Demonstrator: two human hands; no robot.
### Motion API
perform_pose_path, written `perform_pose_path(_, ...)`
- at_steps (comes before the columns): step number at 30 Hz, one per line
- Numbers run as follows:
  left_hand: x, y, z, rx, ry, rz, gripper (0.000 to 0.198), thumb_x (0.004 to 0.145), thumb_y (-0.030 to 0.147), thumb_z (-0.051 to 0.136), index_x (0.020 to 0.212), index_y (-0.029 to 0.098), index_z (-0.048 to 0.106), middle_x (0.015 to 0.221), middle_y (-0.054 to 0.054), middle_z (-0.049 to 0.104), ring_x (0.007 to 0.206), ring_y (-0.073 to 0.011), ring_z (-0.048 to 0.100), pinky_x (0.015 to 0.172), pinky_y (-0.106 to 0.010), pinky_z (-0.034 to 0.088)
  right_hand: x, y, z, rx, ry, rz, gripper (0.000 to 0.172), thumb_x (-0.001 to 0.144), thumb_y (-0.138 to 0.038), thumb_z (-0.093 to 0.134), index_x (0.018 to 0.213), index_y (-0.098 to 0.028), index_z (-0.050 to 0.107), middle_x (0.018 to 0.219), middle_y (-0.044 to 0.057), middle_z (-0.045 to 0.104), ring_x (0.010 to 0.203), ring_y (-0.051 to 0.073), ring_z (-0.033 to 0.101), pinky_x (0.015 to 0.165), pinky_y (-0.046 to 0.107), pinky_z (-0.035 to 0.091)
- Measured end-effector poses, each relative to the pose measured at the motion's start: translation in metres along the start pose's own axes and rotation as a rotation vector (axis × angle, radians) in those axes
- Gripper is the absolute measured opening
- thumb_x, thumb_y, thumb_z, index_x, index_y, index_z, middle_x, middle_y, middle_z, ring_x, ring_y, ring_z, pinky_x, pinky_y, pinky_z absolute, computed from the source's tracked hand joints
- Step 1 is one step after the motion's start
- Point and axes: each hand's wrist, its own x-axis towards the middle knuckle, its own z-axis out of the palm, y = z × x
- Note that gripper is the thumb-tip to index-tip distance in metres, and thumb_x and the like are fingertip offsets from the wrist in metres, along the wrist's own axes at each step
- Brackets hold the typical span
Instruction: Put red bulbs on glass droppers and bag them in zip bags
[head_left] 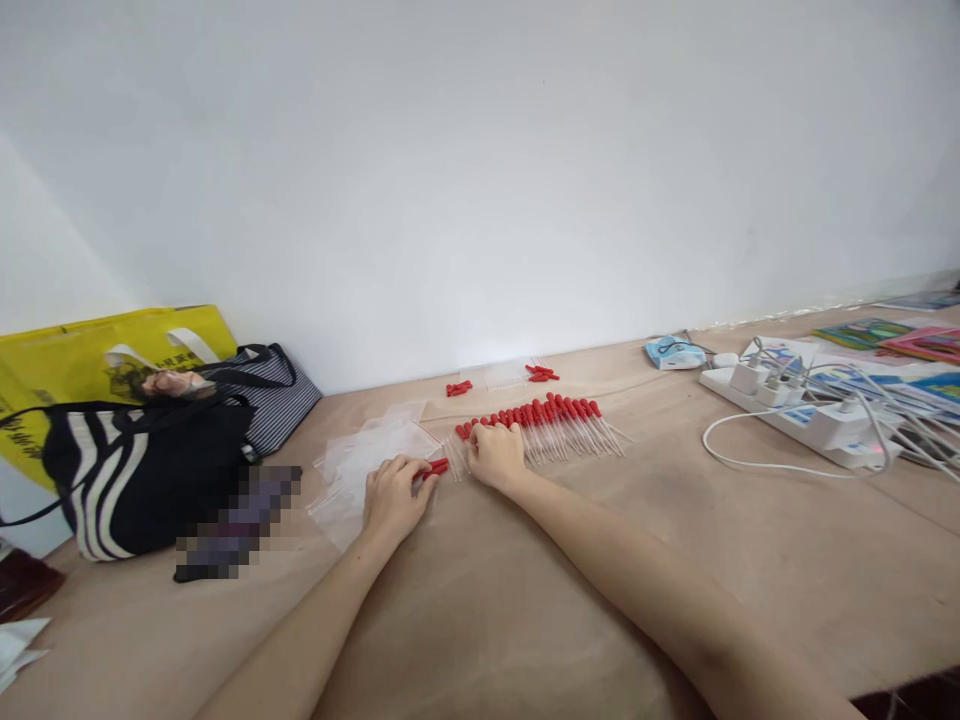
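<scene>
A row of droppers [570, 425] with red bulbs and clear thin tubes lies on the table, bulbs toward the wall. My right hand [496, 455] is closed over the row's left end; its fingertips are mostly hidden, so what they grip cannot be made out. To its left, my left hand [397, 490] pinches a few red dropper bulbs [437, 467] between thumb and fingers. Whether tubes are fitted to these is hidden. Clear zip bags [367, 450] are spread in a loose pile beside and partly under my left hand.
Near the wall lie small groups of red bulbs [459, 388] and a filled clear bag [510, 375]. A black bag [150, 480] and yellow bag [75, 350] stand left. A power strip [795, 415] with cables, a blue mask packet [673, 352] and colourful booklets [862, 335] lie right.
</scene>
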Motion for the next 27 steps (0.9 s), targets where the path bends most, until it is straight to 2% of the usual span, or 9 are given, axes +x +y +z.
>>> perform_pose_path(5, 0.002, 0.001, -0.001, 0.024, 0.001, 0.006, 0.013, 0.077, 0.029, 0.051, 0.078, 0.021, 0.061, 0.085, -0.003, 0.064, 0.084, -0.0233, 0.054, 0.07, -0.034, 0.035, 0.0, 0.001, 0.002, -0.035, -0.021, -0.001, 0.021, 0.077, -0.025, 0.04, 0.08, -0.018, 0.06, 0.088, 0.007, 0.064, 0.085, 0.02, 0.053, 0.073, 0.035, 0.025)
perform_pose_path(10, 0.0, 0.005, -0.002, 0.022, 0.018, 0.01, 0.012, 0.078, 0.027, 0.049, 0.079, 0.019, 0.058, 0.084, -0.003, 0.065, 0.084, -0.0229, 0.054, 0.072, -0.034, 0.035, 0.0, -0.009, -0.002, -0.076, -0.061, -0.009, 0.025, 0.078, -0.03, 0.04, 0.084, -0.018, 0.06, 0.09, 0.008, 0.064, 0.086, 0.02, 0.053, 0.077, 0.036, 0.025)
perform_pose_path(14, -0.003, 0.009, -0.001, 0.015, -0.004, -0.006, 0.012, 0.079, 0.024, 0.047, 0.083, 0.018, 0.057, 0.085, -0.004, 0.065, 0.085, -0.0228, 0.055, 0.072, -0.035, 0.036, 0.003, -0.02, 0.0, -0.126, -0.136, 0.016, 0.021, 0.074, -0.024, 0.046, 0.084, -0.015, 0.062, 0.087, 0.012, 0.065, 0.086, 0.022, 0.054, 0.081, 0.039, 0.023)
perform_pose_path(20, -0.005, 0.008, 0.002, 0.035, 0.04, 0.037, 0.021, 0.081, 0.023, 0.044, 0.097, 0.02, 0.058, 0.095, -0.005, 0.064, 0.09, -0.0235, 0.053, 0.073, -0.035, 0.035, 0.005, -0.031, -0.002, -0.185, -0.225, 0.026, 0.022, 0.075, -0.012, 0.044, 0.083, -0.013, 0.064, 0.088, 0.014, 0.065, 0.087, 0.024, 0.056, 0.081, 0.04, 0.023)
perform_pose_path(23, -0.006, 0.007, 0.001, 0.008, 0.04, 0.081, 0.02, 0.082, 0.024, 0.045, 0.094, 0.024, 0.061, 0.091, -0.004, 0.065, 0.088, -0.0235, 0.054, 0.072, -0.035, 0.035, -0.005, -0.021, -0.017, -0.189, -0.226, -0.01, 0.021, 0.077, -0.013, 0.044, 0.086, -0.014, 0.063, 0.088, 0.014, 0.065, 0.086, 0.024, 0.056, 0.08, 0.039, 0.026)
perform_pose_path(27, -0.011, 0.018, -0.002, -0.113, 0.034, 0.182, 0.021, 0.082, 0.022, 0.044, 0.091, 0.024, 0.062, 0.092, -0.003, 0.064, 0.091, -0.0234, 0.053, 0.074, -0.036, 0.036, -0.035, 0.027, -0.045, -0.174, -0.204, -0.136, 0.02, 0.08, -0.024, 0.046, 0.088, -0.013, 0.06, 0.091, 0.013, 0.063, 0.09, 0.023, 0.053, 0.077, 0.032, 0.03)
